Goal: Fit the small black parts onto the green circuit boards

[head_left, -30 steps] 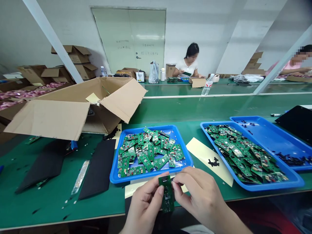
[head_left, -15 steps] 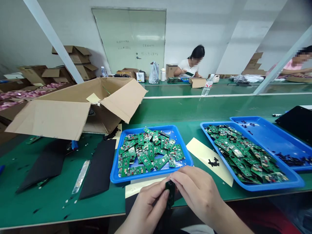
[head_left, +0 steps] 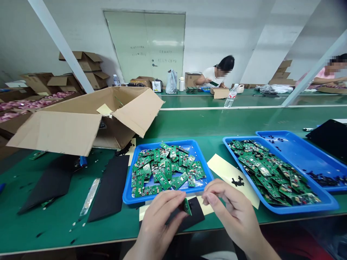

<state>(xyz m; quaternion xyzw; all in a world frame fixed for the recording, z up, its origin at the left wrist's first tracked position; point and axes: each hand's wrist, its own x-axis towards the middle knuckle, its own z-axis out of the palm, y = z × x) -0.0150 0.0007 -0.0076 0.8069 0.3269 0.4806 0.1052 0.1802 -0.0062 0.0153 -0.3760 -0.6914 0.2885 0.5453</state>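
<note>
My left hand (head_left: 159,220) is closed on a small green circuit board (head_left: 187,206), pinched between thumb and fingers and tilted, with a dark part on its right side. To the right of it, my right hand (head_left: 233,213) is loosely curled, off the board, with nothing visible in it. Just beyond both hands is a blue tray (head_left: 127,187) with many green circuit boards (head_left: 165,168). Several small black pieces (head_left: 238,181) lie on a yellow sheet (head_left: 221,166) beyond my right hand.
A second blue tray (head_left: 287,209) heaped with boards stands at the right; behind it another blue tray (head_left: 287,144) holds black pieces. An open carton (head_left: 59,131) and black sheets (head_left: 110,187) are at the left. A bottle (head_left: 230,97) and co-workers (head_left: 214,76) are across the bench.
My right hand has let go of the board and moved right, its fingers loosening. My left hand has turned the board and shifted slightly up. A black sheet below now shows.
</note>
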